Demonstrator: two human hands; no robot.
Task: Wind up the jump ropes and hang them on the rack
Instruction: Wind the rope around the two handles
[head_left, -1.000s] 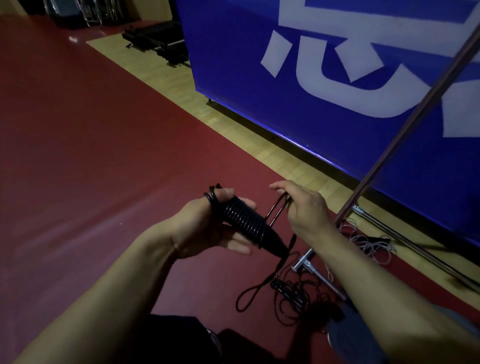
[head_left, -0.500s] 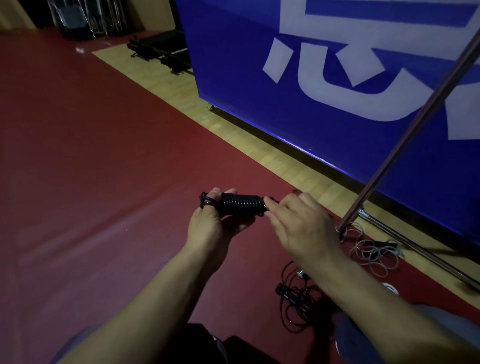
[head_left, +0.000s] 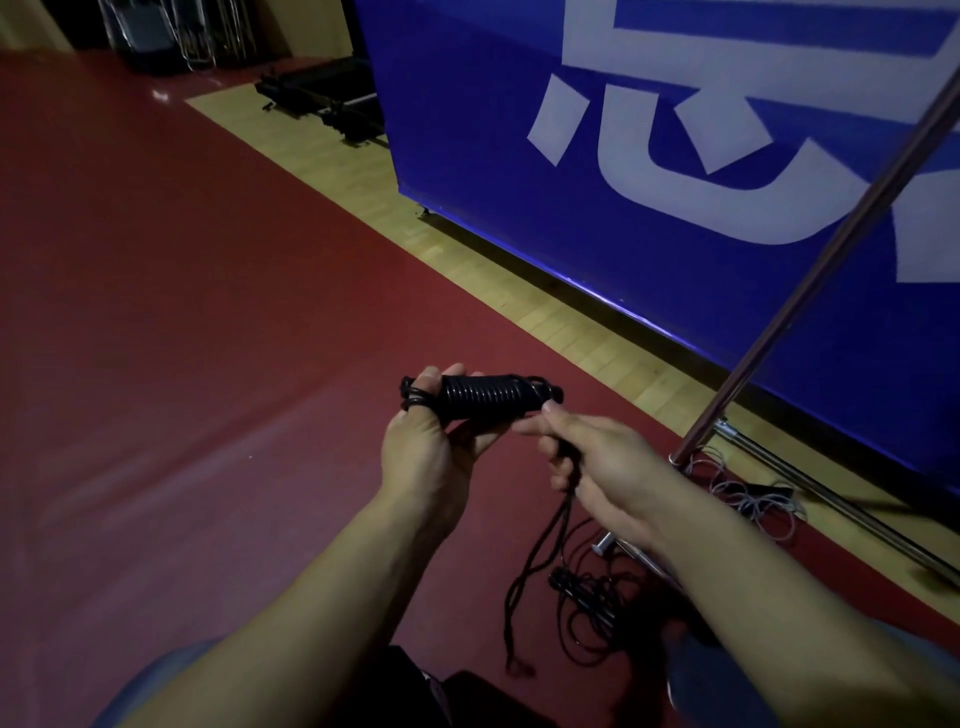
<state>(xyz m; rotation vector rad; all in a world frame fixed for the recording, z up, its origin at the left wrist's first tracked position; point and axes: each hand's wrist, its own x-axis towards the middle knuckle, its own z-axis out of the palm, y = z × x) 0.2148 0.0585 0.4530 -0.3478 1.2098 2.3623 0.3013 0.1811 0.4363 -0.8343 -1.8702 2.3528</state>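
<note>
Head view: the left hand (head_left: 426, 457) holds the wound black jump rope (head_left: 488, 402) just above centre, thumb and fingers curled round the left end of the bundle, with a few turns of cord looped over a fingertip at the bundle's 9 o'clock end. The bundle lies nearly level, coils packed side by side along it. The right hand (head_left: 597, 462) sits at the bundle's 4 o'clock, its grip closed on the loose tail of cord (head_left: 540, 561); a fingertip touches the bundle's right end. From that fist the tail hangs down toward 6 o'clock and ends in a small loop above the red floor (head_left: 182, 338).

At 5 o'clock from the hands, a tangle of black rope (head_left: 592, 613) lies on the floor. A pale rope (head_left: 748, 499) lies heaped at 3 o'clock, beside the foot of the rack (head_left: 810, 291), whose metal pole slants up toward 1 o'clock. Behind the pole stands a blue banner (head_left: 675, 156) with white lettering, along a strip of wooden floor (head_left: 467, 260)
</note>
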